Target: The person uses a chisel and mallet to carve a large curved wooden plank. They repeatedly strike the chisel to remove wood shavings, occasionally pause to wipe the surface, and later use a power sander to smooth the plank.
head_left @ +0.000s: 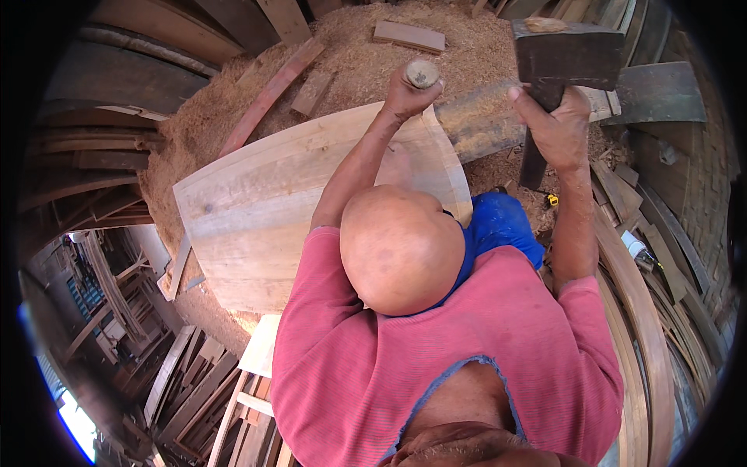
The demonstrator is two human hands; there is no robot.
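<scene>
A bent knee (401, 249) looms over the pale wooden panel (249, 202) at ten o'clock, seemingly to steady it. Beyond, at twelve, the left hand (405, 100) wraps a round-ended handle (422, 74), its end uncovered, while at two the right hand (562, 131) clasps a dark mallet (572, 61) near its head, likely for control.

The left hand (405, 98) grips a round wooden handle (422, 74) near a pale wooden board (257, 206). The right hand (562, 131) holds a dark, blocky wooden mallet (572, 61).

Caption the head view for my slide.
Left grip on a round handle, right grip on a dark mallet, wooden panel nearby.
</scene>
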